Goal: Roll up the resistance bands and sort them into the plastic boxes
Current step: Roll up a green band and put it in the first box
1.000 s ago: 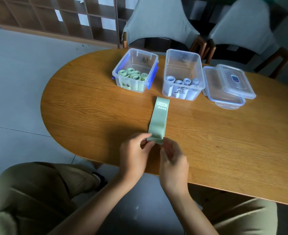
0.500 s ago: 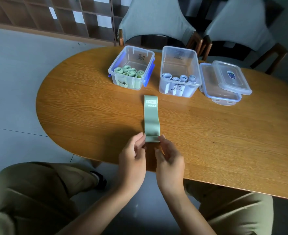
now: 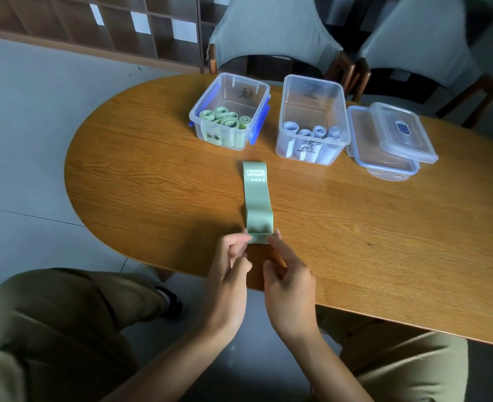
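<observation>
A pale green resistance band (image 3: 257, 198) lies flat on the wooden table (image 3: 384, 233), its long side pointing away from me, its near end folded over into a small roll. My left hand (image 3: 230, 274) pinches the left side of that roll. My right hand (image 3: 288, 274) touches its right side with the fingertips. Behind the band stands a clear box with blue clips (image 3: 240, 91) holding several rolled green bands (image 3: 225, 118). To its right a clear box (image 3: 338, 111) holds several rolled pale blue bands (image 3: 312, 132).
Two clear lids (image 3: 396, 134) lie stacked at the right of the boxes. Two chairs with grey covers (image 3: 268, 30) stand behind the table. A wooden shelf unit (image 3: 94, 24) is at the far left. My knees are below the near table edge.
The band now lies straighter, pointing away from me. Its near end has been turned over further into a roll between both hands.
</observation>
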`<state>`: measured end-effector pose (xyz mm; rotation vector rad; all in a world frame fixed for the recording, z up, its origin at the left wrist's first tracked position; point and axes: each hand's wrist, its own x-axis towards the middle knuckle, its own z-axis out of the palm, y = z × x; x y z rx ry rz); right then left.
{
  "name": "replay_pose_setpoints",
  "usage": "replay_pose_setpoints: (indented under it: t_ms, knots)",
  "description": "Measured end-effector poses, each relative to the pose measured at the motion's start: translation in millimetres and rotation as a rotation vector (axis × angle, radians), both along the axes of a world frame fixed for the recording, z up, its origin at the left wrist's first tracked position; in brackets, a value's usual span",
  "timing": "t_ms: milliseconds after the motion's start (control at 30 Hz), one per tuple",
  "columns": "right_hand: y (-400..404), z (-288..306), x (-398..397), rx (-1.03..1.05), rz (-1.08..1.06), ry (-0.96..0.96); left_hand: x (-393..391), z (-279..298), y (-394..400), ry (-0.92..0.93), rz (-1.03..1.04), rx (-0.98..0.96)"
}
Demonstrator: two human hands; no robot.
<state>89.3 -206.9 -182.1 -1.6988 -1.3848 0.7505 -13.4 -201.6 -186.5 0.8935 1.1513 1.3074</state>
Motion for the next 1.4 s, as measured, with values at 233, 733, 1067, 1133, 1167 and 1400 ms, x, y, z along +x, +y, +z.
replay_pose_setpoints:
  t_ms: [233,733,1067,1133,1167,1400]
  knots:
    - [1,-11,2,0.146,0.049,-0.300,-7,-2,-1,0.131,-0.076,0.022]
    - [25,-19,15,0.142,0.185,-0.686,-26,-14,17,1.365,-0.238,0.348]
    - [54,-18,8,-0.014,0.174,-0.681,-24,-16,44,1.538,-0.172,0.269]
    - [60,-18,7,-0.031,0.173,-0.665,-24,-17,50,1.555,-0.169,0.271]
    - [63,-18,7,-0.040,0.177,-0.661,-24,-17,54,1.557,-0.169,0.270]
    - [87,-15,8,-0.080,0.190,-0.645,-25,-13,76,1.559,-0.172,0.254]
